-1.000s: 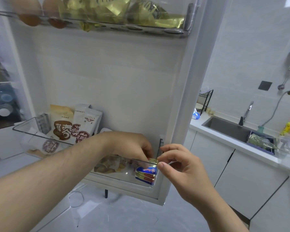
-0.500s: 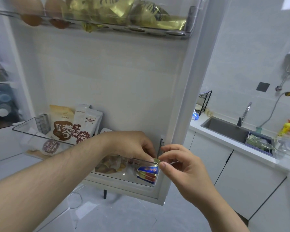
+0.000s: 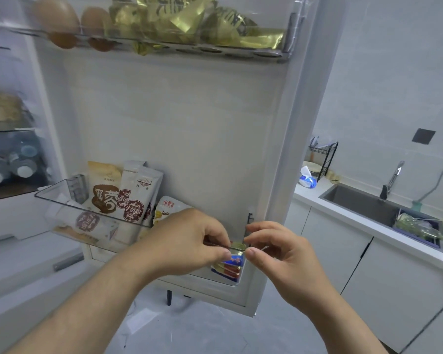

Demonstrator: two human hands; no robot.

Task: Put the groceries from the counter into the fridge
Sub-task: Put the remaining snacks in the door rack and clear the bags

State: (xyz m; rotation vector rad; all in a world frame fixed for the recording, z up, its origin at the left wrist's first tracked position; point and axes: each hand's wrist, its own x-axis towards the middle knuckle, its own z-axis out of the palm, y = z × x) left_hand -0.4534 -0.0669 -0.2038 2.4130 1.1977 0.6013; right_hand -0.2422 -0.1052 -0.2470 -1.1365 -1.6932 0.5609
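The fridge door (image 3: 189,129) stands open in front of me. Its clear lower door bin (image 3: 62,200) holds several pouches, among them a brown and white one (image 3: 105,192). At the bin's right end lies a stack of small blue, red and gold packets (image 3: 229,268). My left hand (image 3: 187,238) and my right hand (image 3: 281,254) meet just above that stack, each pinching an end of a small gold-green packet (image 3: 237,246) at the bin's rim.
The upper door shelf (image 3: 266,53) carries brown eggs (image 3: 56,19) and gold foil packs (image 3: 189,19). To the left is the fridge interior with bottles (image 3: 16,164). On the right runs a white counter (image 3: 368,226) with a sink (image 3: 363,203), a faucet (image 3: 394,175) and a wire rack (image 3: 324,157).
Both hands stay at the bin's right end with the small packet; they have shifted slightly and the packet sits a little lower at the rim. The view has tilted a little.
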